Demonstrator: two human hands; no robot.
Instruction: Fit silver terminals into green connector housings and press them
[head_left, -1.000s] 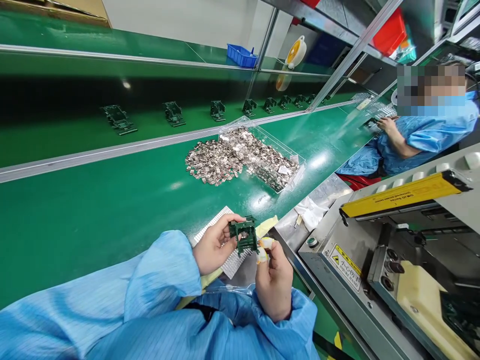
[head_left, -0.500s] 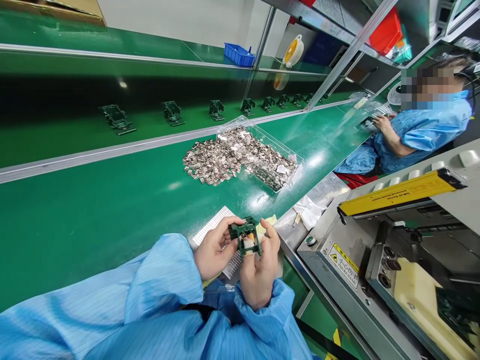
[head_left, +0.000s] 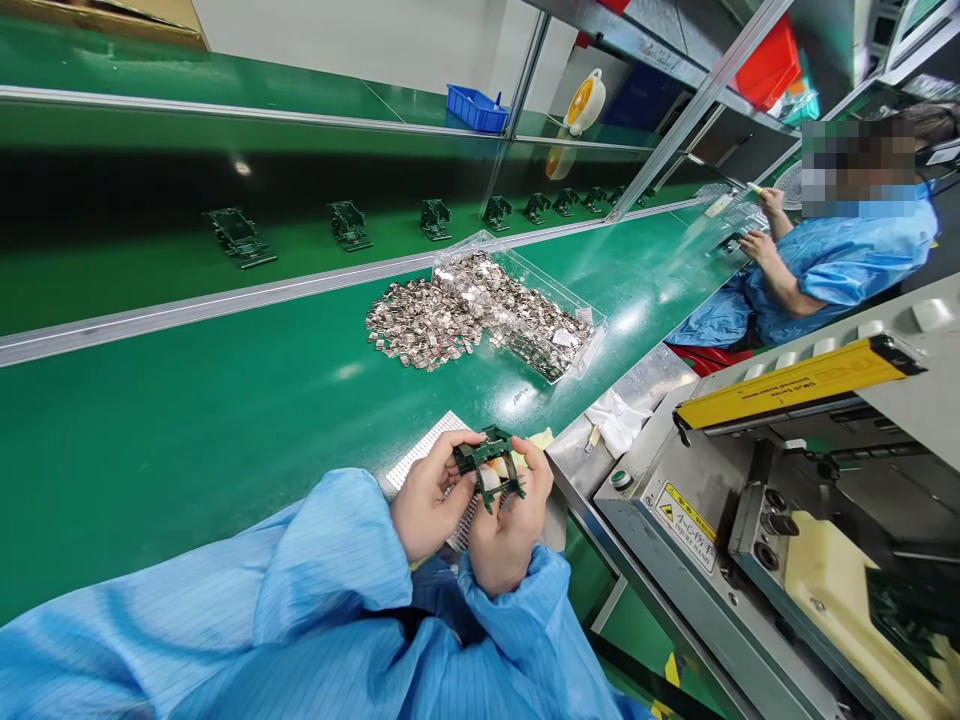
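Observation:
Between my two hands is a dark green plastic frame (head_left: 489, 462) with openings through its middle. My left hand (head_left: 429, 498) pinches its left edge between thumb and fingers. My right hand (head_left: 511, 525) grips the right side, fingers curled around and partly seen through the opening. Beneath the hands lies a white gridded sheet (head_left: 424, 450), partly covered by them. Farther off, a loose heap of small metal pieces (head_left: 424, 325) spills beside a clear plastic tray (head_left: 592, 350) holding more of them.
Similar green frames (head_left: 349, 226) stand in a row on the conveyor (head_left: 112, 270) at the back. At right is a machine with a yellow bar (head_left: 802, 380) and a warning label (head_left: 686, 525). A white cloth (head_left: 619, 422) lies on its metal ledge. A co-worker (head_left: 832, 265) sits beyond.
My right hand has shifted slightly left and up, and the green frame has tilted a little. The co-worker has raised one hand. The frames on the conveyor have moved slightly right.

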